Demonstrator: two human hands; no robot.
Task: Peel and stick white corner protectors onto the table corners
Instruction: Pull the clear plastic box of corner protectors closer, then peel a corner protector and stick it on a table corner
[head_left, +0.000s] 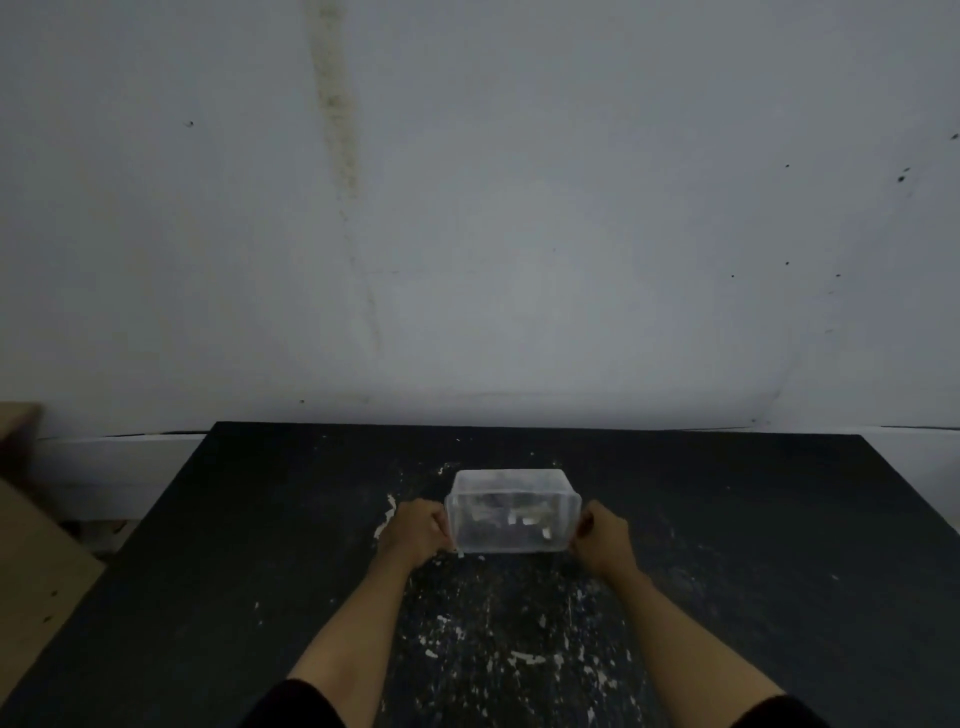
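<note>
A clear plastic box (511, 512) sits in the middle of the black table (753, 545), tipped so its opening faces me. Small white pieces (527, 519), which look like corner protectors, lie inside it. My left hand (418, 530) grips the box's left side and my right hand (602, 538) grips its right side. The table's far left corner (218, 425) and far right corner (860, 437) are bare black.
White scuffs and flecks (498, 639) mark the tabletop between my forearms. A grey wall (519, 208) stands right behind the table. Brown cardboard boxes (36, 561) sit off the table's left edge.
</note>
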